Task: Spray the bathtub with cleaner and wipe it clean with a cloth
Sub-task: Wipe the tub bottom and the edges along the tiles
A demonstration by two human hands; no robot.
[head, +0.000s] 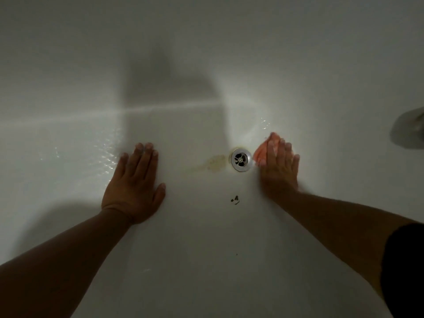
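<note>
I look down into a white bathtub [188, 237] in dim light. My left hand [135, 184] rests flat on the tub floor, fingers straight, left of the drain. With straight fingers, my right hand [278, 166] presses an orange-pink cloth [261, 152] against the tub just right of the chrome drain [240, 159]. Most of the cloth is hidden under the hand, which is slightly blurred. A yellowish stain [214, 162] lies just left of the drain. No spray bottle is in view.
A small dark chip or speck [235, 200] sits on the tub floor below the drain. Water droplets glisten on the floor at the left [103, 152]. A grey metal fixture [410, 129] shows at the right edge.
</note>
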